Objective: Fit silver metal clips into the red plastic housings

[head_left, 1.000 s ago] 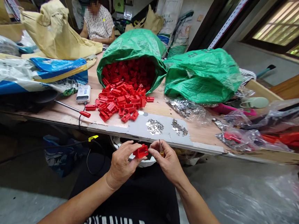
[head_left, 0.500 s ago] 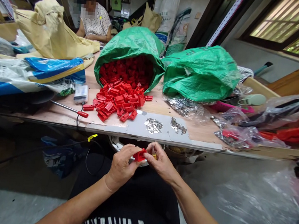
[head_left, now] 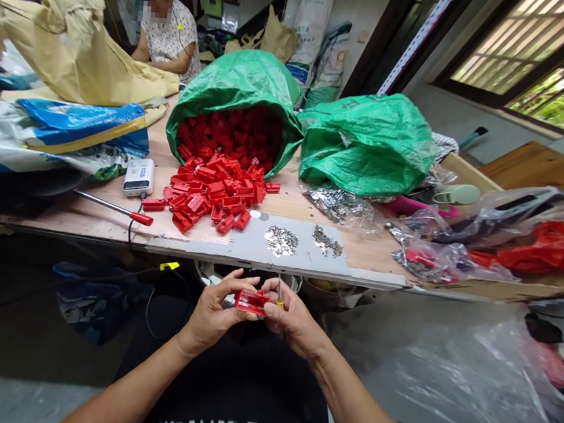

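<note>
My left hand (head_left: pixel 210 312) pinches a red plastic housing (head_left: pixel 249 301) between thumb and fingers, just below the table's front edge. Its hollow, trough-like side faces up toward me. Closed around a small screwdriver (head_left: pixel 280 301) with a yellow handle, my right hand (head_left: pixel 296 323) points the thin metal shaft upward. The right fingertips also touch the right end of the housing. Beyond my hands, a heap of similar red housings (head_left: pixel 209 192) spills from an open green sack (head_left: pixel 254 77). Small flat metal pieces (head_left: pixel 281 241) lie on a grey sheet (head_left: pixel 302 261), with a second little pile (head_left: pixel 327 242) beside them.
A metal rod with a red grip (head_left: pixel 142 218) and a white device with a cable (head_left: pixel 139 178) lie left. Another green sack (head_left: pixel 366 146) and plastic bags (head_left: pixel 455 259) occupy the right. Across the table sits another person (head_left: pixel 171 37). A brown paper bag (head_left: pixel 78 55) stands left.
The red housing has turned so its long hollow side shows. Both hands have shifted slightly left in view, with the screwdriver shaft now more upright.
</note>
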Motion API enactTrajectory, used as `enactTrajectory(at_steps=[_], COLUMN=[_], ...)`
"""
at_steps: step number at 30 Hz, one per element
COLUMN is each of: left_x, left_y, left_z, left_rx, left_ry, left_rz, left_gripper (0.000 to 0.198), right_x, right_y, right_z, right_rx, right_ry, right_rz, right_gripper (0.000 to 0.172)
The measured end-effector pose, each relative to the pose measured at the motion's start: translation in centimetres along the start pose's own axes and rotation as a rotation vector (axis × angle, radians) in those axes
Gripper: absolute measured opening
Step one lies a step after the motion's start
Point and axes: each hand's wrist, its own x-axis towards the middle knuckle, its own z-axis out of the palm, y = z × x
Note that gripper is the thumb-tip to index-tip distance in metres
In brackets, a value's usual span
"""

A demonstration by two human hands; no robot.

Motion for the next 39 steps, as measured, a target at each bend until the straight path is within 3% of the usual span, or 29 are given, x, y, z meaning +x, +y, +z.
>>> enactTrajectory(at_steps=[2,4,8,13,21,33,39], left_x=[0.2,0.4,0.8,1.0,1.4,2.3,3.0], left_y=[-0.2,-0.3,-0.6,-1.0,-1.4,-1.0,-0.7], left_z=[0.0,0.1,0.3,0.3,-0.1,-0.1,-0.5], left_rx=[-0.167,-0.281,-0.404,-0.466,-0.491,-0.571,-0.633], left_ry=[0.041,0.133,0.288,0.295,0.305,0.385,0.419], left_rz=[-0.143,-0.242,-0.318,-0.386,-0.436,-0.457,-0.431], left_gripper=[0.033,0.035,0.036,0.048,0.054,0.055,0.057], right_x=[0.4,1.2,3.6,6.6,9.3,9.2,9.0], right_y=[-0.5,-1.4,-3.8,-5.2,-5.6,-6.4,-6.4], right_z=[-0.5,-1.5,-4.8,-7.3,-7.2,-7.6,-7.6], right_rx=[-0.102,-0.353,-1.066,-1.448,-1.633,-1.556,-1.496], right_ry=[-0.010,0.068,0.440,0.504,0.484,0.510,0.454], right_rz=[0.007,-0.046,-0.237,-0.234,-0.162,-0.115,-0.149], right_gripper=[0.042,0.037,0.017,0.012,0.009,0.011,0.015])
